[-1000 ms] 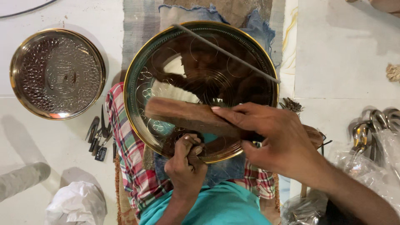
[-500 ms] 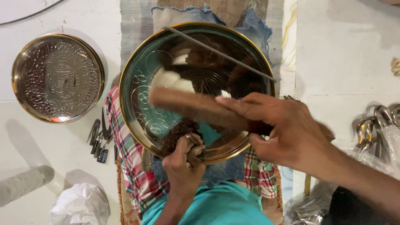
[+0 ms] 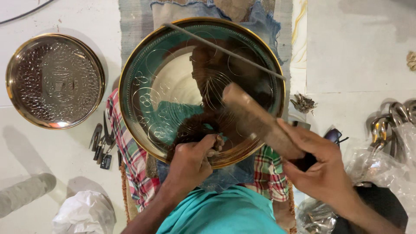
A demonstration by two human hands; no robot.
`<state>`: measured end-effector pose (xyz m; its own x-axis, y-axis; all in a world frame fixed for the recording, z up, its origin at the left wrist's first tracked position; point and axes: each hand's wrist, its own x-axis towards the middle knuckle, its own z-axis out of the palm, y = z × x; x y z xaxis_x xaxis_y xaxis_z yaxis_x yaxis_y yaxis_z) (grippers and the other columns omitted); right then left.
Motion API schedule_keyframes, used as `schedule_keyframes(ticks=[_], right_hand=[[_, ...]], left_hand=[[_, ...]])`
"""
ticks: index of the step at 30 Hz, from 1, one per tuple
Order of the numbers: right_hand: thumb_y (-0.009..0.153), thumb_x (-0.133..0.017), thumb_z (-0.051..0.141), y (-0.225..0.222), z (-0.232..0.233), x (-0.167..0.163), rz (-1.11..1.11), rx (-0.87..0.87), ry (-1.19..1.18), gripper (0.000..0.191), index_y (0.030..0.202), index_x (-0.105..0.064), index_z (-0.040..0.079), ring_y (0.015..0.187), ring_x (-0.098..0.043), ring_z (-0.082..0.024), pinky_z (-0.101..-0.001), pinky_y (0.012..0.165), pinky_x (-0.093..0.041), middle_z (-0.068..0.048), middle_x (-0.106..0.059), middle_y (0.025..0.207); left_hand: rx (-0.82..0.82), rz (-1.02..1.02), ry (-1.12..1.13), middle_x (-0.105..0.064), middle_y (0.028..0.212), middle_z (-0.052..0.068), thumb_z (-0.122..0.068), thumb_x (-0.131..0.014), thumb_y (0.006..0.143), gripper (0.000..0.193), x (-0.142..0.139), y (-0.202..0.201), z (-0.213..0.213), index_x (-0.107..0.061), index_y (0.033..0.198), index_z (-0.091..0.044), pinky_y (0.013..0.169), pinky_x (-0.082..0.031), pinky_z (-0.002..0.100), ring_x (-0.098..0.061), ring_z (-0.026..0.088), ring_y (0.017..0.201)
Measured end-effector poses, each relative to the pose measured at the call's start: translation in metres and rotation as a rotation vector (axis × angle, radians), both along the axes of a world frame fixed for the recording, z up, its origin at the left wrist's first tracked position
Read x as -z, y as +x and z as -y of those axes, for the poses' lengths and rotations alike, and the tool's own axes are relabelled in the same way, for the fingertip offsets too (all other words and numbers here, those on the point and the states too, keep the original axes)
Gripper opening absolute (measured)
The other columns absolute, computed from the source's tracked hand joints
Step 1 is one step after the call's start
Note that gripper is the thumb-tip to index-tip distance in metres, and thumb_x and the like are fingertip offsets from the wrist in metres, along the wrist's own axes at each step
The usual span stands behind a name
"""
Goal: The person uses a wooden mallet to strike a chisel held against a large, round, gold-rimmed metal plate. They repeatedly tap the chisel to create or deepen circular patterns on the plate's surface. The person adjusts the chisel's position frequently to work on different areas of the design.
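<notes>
While the right hand comes in from the lower right with its forearm angled up-left, its fingers are wrapped fully closed around the lower end of a brown wooden mallet-like block. Block's long axis runs diagonally, gripped end low-right, free rounded end up-left, over the centre-right of the plate's inner face. Free end looks just above or on the surface; contact can't be confirmed. Left hand rises from below centre, forearm near vertical, knuckles up, fingers curled tight on something small at the plate's near rim; what it pinches is hidden by the fingers, only a pale tip shows near the fingertips. Large round brass plate with engraved floral circles sits centre frame, resting on a checked red-green cloth across the person's lap, teal garment below. Thin grey metal rod lies across the plate's upper rim, slanting from upper left to right. Second, smaller hammered brass plate is on the white floor, well apart to the left. Small dark metal tools lie between the two plates, near the cloth edge. Crumpled clear plastic and metal hooks sit at the right.
</notes>
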<state>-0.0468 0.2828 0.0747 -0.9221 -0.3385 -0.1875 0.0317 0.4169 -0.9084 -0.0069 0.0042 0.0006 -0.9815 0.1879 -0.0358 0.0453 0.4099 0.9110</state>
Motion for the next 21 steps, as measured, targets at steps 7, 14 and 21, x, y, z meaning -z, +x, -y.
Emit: schedule_keyframes(ticks=[7, 14, 21], right_hand=[[0.069, -0.068, -0.013, 0.051, -0.016, 0.035, 0.065, 0.197, 0.003, 0.075, 0.141, -0.061, 0.008, 0.106, -0.071, -0.015, -0.0245, 0.087, -0.057, -0.010, -0.071, 0.129], [0.068, -0.074, -0.012, 0.110, -0.002, 0.077, 0.089, 0.437, 0.017, 0.076, 0.142, -0.058, -0.001, 0.115, -0.065, -0.015, -0.0269, 0.098, -0.050, -0.016, -0.070, 0.131], [0.066, -0.071, -0.011, 0.136, -0.005, 0.087, 0.130, 0.507, -0.017, 0.076, 0.141, -0.059, -0.004, 0.117, -0.065, -0.017, -0.0284, 0.101, -0.049, -0.018, -0.069, 0.132]], left_hand=[[0.352, 0.074, -0.187, -0.075, 0.082, 0.015, 0.006, -0.066, 0.069, 0.051, -0.008, -0.028, 0.006, -0.067, 0.117, -0.011, 0.064, -0.056, 0.046, -0.073, 0.036, 0.073], [0.661, 0.317, -0.381, -0.072, 0.072, 0.010, -0.022, -0.072, 0.085, 0.032, -0.022, -0.060, 0.004, -0.066, 0.116, -0.024, 0.063, -0.055, 0.045, -0.072, 0.030, 0.061], [0.658, 0.157, -0.318, -0.073, 0.077, 0.012, -0.013, -0.071, 0.080, 0.038, -0.027, -0.064, 0.006, -0.067, 0.117, -0.022, 0.061, -0.053, 0.048, -0.070, 0.036, 0.069]])
